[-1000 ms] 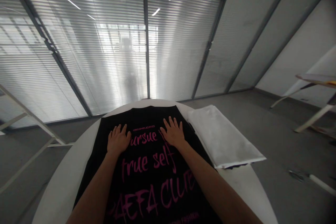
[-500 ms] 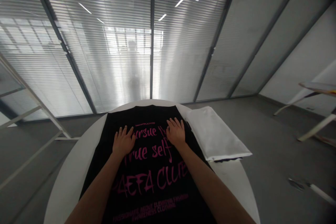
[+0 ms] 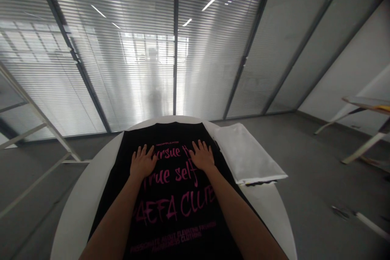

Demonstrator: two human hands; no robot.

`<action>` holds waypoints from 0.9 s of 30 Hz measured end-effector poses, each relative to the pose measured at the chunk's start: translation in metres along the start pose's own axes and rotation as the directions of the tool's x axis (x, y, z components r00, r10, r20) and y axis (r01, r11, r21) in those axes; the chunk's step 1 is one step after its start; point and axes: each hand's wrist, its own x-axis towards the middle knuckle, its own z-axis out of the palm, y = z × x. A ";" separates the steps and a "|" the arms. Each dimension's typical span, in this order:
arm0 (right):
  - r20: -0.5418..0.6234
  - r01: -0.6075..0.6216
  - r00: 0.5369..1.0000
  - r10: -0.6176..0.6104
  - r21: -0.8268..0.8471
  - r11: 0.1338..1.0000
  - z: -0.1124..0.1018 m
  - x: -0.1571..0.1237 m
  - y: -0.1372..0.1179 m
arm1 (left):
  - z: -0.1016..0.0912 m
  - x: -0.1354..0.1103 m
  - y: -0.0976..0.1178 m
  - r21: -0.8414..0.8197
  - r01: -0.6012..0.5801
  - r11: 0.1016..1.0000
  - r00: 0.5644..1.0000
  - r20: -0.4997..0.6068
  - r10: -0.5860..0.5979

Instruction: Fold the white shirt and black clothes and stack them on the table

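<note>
Head view: a black T-shirt (image 3: 170, 195) lies spread flat on a white rounded desk (image 3: 82, 207), its pink lettering facing up and running from the far part of the cloth down toward the near edge of the picture. The left hand (image 3: 142, 163) rests palm down on the shirt at the left end of the upper lines of print, fingers spread and flat, gripping nothing. The right hand (image 3: 201, 156) lies palm down in the same way at the right end of those lines, fingers fanned out, holding nothing. The 2 hands are apart, with the pink words between them. Just beside the shirt, on the right part of the desk, sits a folded white cloth (image 3: 246, 154) with a dark edge showing under its near corner. Beyond the desk stand glass walls with closed blinds (image 3: 122, 48).
</note>
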 end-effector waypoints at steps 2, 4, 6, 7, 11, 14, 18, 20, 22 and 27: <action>0.009 -0.003 1.000 0.003 -0.003 1.000 0.000 0.001 0.000 | 0.000 0.001 0.000 -0.002 0.005 1.000 1.000 0.001 -0.005; 0.004 -0.002 1.000 0.002 -0.006 1.000 0.000 0.001 0.000 | 0.000 0.002 0.000 -0.004 0.012 1.000 1.000 0.003 -0.012; 0.000 -0.003 1.000 0.003 -0.007 1.000 -0.001 0.001 -0.001 | -0.001 0.002 0.000 -0.012 0.016 1.000 1.000 0.007 -0.016; 0.000 -0.006 1.000 0.006 -0.006 1.000 -0.001 0.001 -0.001 | -0.001 0.002 0.000 -0.018 0.019 1.000 1.000 0.009 -0.019; -0.021 -0.017 1.000 0.017 0.017 1.000 -0.003 -0.001 -0.002 | 0.000 0.001 -0.002 -0.044 0.026 0.999 1.000 -0.011 -0.027; -0.060 -0.016 0.998 0.018 0.034 0.999 -0.003 -0.002 -0.003 | 0.001 0.001 -0.002 -0.054 0.023 0.998 0.999 -0.029 -0.024; -0.113 -0.013 0.993 0.018 0.046 0.999 -0.002 -0.004 -0.002 | 0.001 0.005 -0.002 -0.064 0.038 0.997 0.999 -0.025 -0.040; -0.149 0.000 0.989 0.007 0.049 0.999 0.000 -0.005 -0.001 | 0.002 0.007 -0.001 -0.068 0.048 0.997 0.998 -0.025 -0.049; -0.192 0.014 0.981 -0.004 0.047 0.999 0.002 -0.004 0.000 | 0.002 0.008 0.000 -0.069 0.055 0.996 0.998 -0.030 -0.058; -0.236 0.022 0.972 -0.010 0.049 0.999 0.004 0.000 0.000 | 0.001 0.009 0.001 -0.082 0.058 0.995 0.997 -0.040 -0.062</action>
